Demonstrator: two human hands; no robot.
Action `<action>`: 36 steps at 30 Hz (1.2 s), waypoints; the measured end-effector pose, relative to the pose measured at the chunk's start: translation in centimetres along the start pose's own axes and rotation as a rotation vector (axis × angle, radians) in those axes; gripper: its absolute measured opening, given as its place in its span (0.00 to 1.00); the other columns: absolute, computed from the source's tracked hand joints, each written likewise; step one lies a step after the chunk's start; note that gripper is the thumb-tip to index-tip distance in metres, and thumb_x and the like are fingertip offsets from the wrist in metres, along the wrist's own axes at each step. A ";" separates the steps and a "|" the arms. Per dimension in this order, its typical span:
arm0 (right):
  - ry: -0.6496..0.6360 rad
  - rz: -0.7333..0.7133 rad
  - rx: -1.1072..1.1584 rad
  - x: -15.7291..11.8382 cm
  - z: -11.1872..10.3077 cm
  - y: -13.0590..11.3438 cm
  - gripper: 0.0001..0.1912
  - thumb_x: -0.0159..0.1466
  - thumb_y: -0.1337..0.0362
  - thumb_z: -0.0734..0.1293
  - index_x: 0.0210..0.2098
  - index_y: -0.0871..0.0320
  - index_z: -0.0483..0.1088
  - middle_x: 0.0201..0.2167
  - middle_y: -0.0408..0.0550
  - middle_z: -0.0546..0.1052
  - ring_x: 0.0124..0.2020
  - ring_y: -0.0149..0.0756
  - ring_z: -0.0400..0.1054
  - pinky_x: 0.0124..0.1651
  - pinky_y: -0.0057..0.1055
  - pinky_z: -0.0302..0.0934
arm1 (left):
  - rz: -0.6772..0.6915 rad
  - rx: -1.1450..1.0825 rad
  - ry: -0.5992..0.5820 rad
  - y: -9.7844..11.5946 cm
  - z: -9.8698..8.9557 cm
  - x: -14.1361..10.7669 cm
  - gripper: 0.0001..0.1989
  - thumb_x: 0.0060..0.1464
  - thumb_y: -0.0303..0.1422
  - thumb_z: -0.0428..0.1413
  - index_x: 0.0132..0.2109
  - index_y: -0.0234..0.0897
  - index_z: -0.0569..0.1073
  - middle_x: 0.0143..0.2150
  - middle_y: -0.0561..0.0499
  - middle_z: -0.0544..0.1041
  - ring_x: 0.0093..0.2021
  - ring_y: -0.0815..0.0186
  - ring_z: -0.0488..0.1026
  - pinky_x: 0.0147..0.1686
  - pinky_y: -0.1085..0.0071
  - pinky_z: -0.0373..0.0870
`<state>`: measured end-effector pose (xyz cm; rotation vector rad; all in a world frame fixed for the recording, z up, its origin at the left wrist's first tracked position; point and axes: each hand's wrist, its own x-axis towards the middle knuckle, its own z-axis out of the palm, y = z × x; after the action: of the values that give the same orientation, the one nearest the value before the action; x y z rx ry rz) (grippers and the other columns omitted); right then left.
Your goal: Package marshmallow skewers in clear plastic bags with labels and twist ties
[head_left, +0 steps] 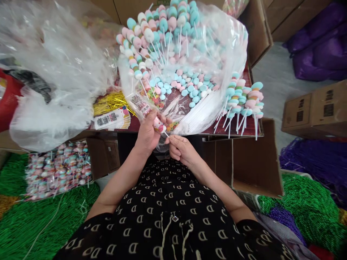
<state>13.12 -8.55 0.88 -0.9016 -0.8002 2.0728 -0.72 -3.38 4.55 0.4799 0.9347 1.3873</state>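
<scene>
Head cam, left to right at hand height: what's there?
Red bin → clear plastic bag → gold twist ties → left hand holding a small clear bag → right hand → open cardboard box → closed cardboard box

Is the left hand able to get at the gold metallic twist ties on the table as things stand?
Probably yes, once it lets go: the left hand is close to the gold metallic twist ties with nothing solid between, but it is gripping a clear plastic bag.
</scene>
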 end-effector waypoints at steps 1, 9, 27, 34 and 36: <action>0.027 -0.016 -0.005 0.0 0.1 0.1 0.24 0.62 0.42 0.74 0.35 0.56 0.71 0.11 0.27 0.57 0.10 0.22 0.47 0.15 0.23 0.43 | -0.014 -0.006 0.013 -0.2 0.0 -0.1 0.19 0.58 0.46 0.67 0.32 0.40 0.71 0.26 0.57 0.73 0.36 0.63 0.84 0.43 0.67 0.80; -0.036 -0.015 0.046 0.3 1.1 0.2 0.25 0.61 0.40 0.75 0.35 0.55 0.69 0.11 0.26 0.57 0.11 0.22 0.47 0.16 0.24 0.42 | -0.048 -0.024 -0.036 -0.6 -0.2 -0.4 0.18 0.58 0.51 0.66 0.40 0.41 0.75 0.29 0.54 0.78 0.41 0.60 0.85 0.44 0.66 0.81; 0.036 -0.010 -0.021 -0.9 -1.0 -0.1 0.23 0.61 0.45 0.76 0.41 0.58 0.74 0.12 0.29 0.64 0.12 0.24 0.53 0.18 0.25 0.46 | 0.084 -0.125 0.097 2.4 -0.9 2.8 0.07 0.66 0.41 0.61 0.45 0.44 0.77 0.33 0.55 0.83 0.42 0.63 0.84 0.51 0.65 0.80; 0.317 -0.258 -0.334 -1.0 -1.1 0.3 0.22 0.65 0.41 0.71 0.38 0.55 0.74 0.17 0.34 0.70 0.18 0.27 0.61 0.26 0.27 0.57 | 0.053 -0.107 0.152 1.0 -0.7 2.5 0.14 0.64 0.45 0.62 0.36 0.40 0.75 0.32 0.54 0.82 0.38 0.65 0.84 0.44 0.68 0.82; 0.325 -0.299 -0.440 -1.1 -1.2 0.3 0.24 0.67 0.39 0.69 0.37 0.55 0.74 0.16 0.34 0.69 0.18 0.27 0.62 0.28 0.28 0.59 | 0.066 -0.081 0.163 0.8 -0.5 2.2 0.15 0.62 0.46 0.64 0.36 0.40 0.74 0.32 0.54 0.82 0.35 0.65 0.84 0.42 0.69 0.82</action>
<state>14.46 -9.27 0.36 -1.2311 -1.1525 1.4665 -1.77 -1.28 4.24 0.3430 0.9963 1.5360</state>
